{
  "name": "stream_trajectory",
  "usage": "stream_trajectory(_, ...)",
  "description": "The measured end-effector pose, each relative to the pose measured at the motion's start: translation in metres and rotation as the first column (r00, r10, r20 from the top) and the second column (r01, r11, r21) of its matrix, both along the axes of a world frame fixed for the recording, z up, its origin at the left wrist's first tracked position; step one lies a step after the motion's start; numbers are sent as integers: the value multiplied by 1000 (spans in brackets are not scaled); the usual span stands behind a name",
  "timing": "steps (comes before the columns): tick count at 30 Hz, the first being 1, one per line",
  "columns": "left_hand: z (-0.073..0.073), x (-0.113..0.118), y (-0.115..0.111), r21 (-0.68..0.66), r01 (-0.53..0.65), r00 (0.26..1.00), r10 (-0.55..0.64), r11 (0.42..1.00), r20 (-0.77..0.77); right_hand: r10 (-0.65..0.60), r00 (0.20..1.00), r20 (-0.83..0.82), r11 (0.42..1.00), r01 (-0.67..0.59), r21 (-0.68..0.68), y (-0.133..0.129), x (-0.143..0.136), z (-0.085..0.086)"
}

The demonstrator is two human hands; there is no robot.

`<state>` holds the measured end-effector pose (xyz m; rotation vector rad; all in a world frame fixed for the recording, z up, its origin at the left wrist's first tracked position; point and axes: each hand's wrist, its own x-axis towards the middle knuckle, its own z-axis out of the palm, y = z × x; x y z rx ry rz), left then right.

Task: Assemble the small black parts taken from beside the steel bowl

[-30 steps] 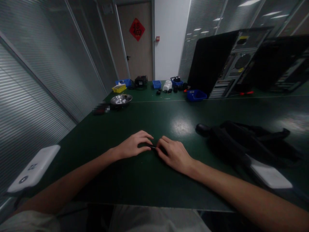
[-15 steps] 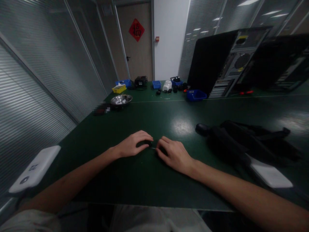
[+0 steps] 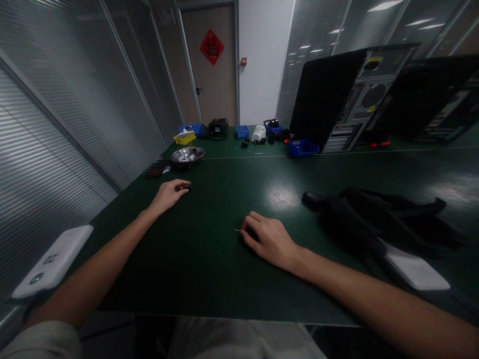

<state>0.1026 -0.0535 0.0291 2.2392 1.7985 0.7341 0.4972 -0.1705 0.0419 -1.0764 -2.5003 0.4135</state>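
Log: the left hand (image 3: 166,197) has just drawn away from the right hand (image 3: 272,240) and now sits nearer the metal bowl (image 3: 176,158), fingers curled part closed on a small dark object (image 3: 186,188), so I judge the two pieces in hand are apart. Right hand partly closed, low over the green table (image 3: 209,279), a thin pale rod (image 3: 237,230) poking out at its fingertips, apparently pinched. I cannot tell what the dark object is, blurred and partly covered by fingers, nor how much rod lies hidden

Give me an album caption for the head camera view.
Left hand near the metal bowl, right hand pinching a thin piece.
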Motion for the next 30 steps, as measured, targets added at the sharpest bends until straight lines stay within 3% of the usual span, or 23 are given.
stream_trajectory(4,-8,-74,17,79,-368,928,372,926,-30,1,1000,-10,1000,-1,3,0,0,0)
stream_trajectory(8,-15,-114,15,148,-512,850,524,846,-52,5,1000,-11,1000,-5,-6,0,1,0)
stream_trajectory(20,-17,-115,12,189,-473,852,501,861,-150,-8,1000,-9,1000,8,3,0,0,1)
stream_trajectory(30,-14,-109,8,208,-531,775,570,821,-271,-10,1000,7,1000,10,-2,0,-1,1)
